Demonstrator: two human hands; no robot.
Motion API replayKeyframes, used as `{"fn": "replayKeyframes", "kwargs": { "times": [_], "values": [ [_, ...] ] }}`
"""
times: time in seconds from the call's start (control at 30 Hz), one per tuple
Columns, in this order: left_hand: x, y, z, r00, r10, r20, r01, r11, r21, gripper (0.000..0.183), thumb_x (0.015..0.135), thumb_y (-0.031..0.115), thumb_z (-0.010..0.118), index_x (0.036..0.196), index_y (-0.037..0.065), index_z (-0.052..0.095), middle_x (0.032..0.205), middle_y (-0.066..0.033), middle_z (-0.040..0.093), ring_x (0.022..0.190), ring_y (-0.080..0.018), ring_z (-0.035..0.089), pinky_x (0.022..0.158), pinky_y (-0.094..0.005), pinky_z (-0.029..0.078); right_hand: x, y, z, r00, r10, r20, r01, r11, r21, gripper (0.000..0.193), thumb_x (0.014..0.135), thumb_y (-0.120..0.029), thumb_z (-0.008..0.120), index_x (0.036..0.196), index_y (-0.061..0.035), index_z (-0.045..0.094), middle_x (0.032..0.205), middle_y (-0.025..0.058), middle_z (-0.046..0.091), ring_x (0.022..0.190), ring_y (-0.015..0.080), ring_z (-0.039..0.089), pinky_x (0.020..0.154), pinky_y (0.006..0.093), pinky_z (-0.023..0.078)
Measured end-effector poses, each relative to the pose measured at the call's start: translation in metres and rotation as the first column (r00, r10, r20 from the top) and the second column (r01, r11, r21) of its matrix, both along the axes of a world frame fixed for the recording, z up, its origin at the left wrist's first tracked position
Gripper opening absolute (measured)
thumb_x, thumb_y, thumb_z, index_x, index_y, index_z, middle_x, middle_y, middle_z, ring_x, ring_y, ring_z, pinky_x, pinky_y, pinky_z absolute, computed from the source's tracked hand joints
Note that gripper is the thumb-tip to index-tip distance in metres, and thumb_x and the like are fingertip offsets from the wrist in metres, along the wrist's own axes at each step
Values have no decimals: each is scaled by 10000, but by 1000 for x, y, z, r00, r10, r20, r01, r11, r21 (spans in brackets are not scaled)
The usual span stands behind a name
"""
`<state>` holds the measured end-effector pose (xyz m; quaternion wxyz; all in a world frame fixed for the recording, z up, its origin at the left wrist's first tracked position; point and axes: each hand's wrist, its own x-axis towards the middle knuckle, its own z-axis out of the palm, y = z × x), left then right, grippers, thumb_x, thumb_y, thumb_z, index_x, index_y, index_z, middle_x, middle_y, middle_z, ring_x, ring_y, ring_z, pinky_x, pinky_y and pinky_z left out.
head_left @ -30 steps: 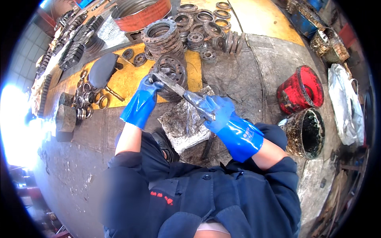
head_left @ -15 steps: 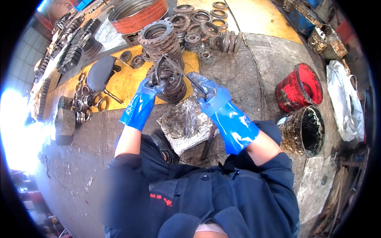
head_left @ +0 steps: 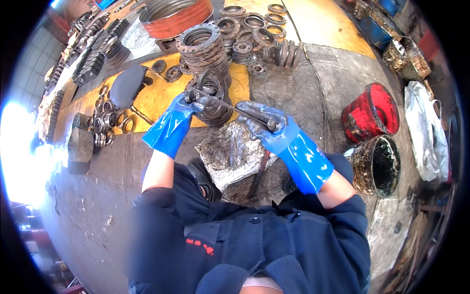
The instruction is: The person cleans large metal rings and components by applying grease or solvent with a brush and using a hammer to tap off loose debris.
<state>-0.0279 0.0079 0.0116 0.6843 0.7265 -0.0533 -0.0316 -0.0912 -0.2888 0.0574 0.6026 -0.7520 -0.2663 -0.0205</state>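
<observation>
A thin dark metal rod-like tool (head_left: 230, 106) slants between my two blue-gloved hands. My right hand (head_left: 269, 125) is closed around its nearer end. The fingers of my left hand (head_left: 186, 105) are closed at its far end, on a dark metal piece whose shape I cannot make out. Just beyond that hand stands a stack of dark metal rings (head_left: 215, 110), with a taller stack of rusty flanged rings (head_left: 198, 39) behind it. Below the tool, a worn, grease-stained block (head_left: 227, 154) lies on the floor between my feet.
Loose rings and small wheels (head_left: 242, 51) cover the far middle. At left lie a dark rounded plate (head_left: 128, 87), smaller rings (head_left: 103, 122) and a hexagonal metal block (head_left: 80, 152). On the right stand a red bucket (head_left: 357, 117), a grimy bucket (head_left: 362, 169) and a whitish plastic bag (head_left: 426, 132).
The rod has tipped down to a flatter slant, and its far end is lower. My right hand has moved slightly right and turned; my left fingers have dropped a little.
</observation>
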Motion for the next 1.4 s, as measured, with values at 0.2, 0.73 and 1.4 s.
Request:
{"fn": "replayKeyframes", "kwargs": {
  "times": [0.2,0.73,1.4],
  "values": [
    [-9,-1,9,999,-41,-33,42,999,34,361,866,64,734,1213,0,657,1102,-80,712,996,-170,653,918,-310,504,3,-4,-8,994,10,-111,-8,1000,23,335,898,-91,686,1232,-69,674,1181,124,700,1055,198,679,910,319,535],
    [-14,-14,24,979,-170,-113,190,963,193,343,872,63,731,1202,-2,663,1093,-83,714,986,-168,656,911,-306,507,37,-18,-4,889,-42,-456,169,955,243,396,893,-278,730,1207,-42,680,965,94,740,806,137,683,733,303,552],
    [-1,6,-6,998,-61,-13,62,997,47,256,905,54,690,1151,-11,667,1026,-117,722,904,-187,674,862,-334,531,63,-49,-16,557,92,-826,505,751,425,134,902,-129,649,849,-14,692,665,76,619,483,164,522,425,305,405]
  ]
}}
